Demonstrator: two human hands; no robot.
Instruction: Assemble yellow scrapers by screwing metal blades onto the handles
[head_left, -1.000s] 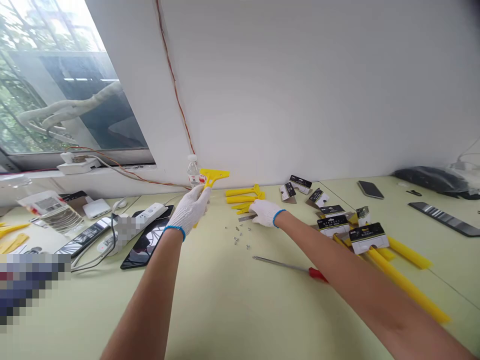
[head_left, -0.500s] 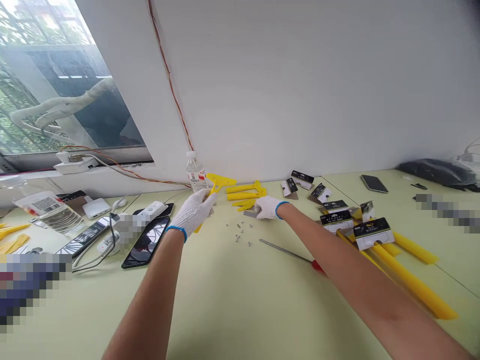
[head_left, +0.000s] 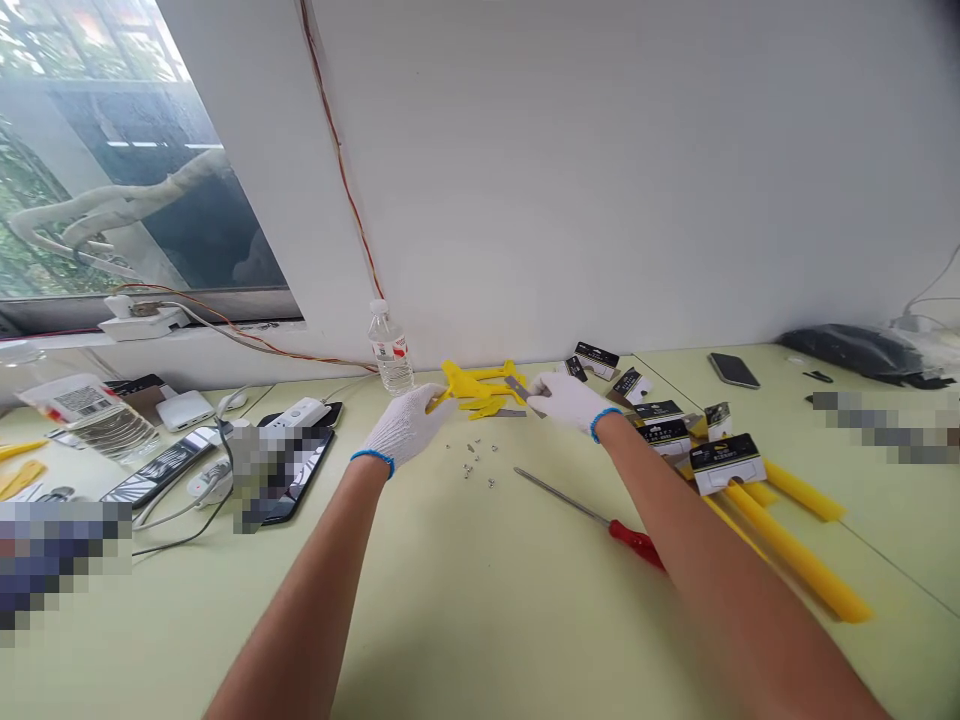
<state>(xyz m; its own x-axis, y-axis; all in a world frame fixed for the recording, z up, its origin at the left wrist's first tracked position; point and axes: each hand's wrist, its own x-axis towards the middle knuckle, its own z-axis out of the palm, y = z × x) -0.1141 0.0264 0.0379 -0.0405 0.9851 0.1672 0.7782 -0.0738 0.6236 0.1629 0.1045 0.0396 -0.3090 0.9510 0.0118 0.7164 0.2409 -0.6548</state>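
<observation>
A water-filled plastic bottle (head_left: 390,350) stands upright; right of it, a yellow plastic scraper (head_left: 461,383) is gripped by the clenched fingers of the left gloved hand (head_left: 405,428). Further right, a steel blade (head_left: 516,386), raised from the table since the earlier frame, is pinched by the right gloved hand (head_left: 568,402).

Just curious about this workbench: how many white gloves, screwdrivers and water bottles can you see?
White work gloves: 2 (left glove, right glove)
Red-handled screwdriver: 1
Plastic water bottle: 1
Total: 4
</observation>
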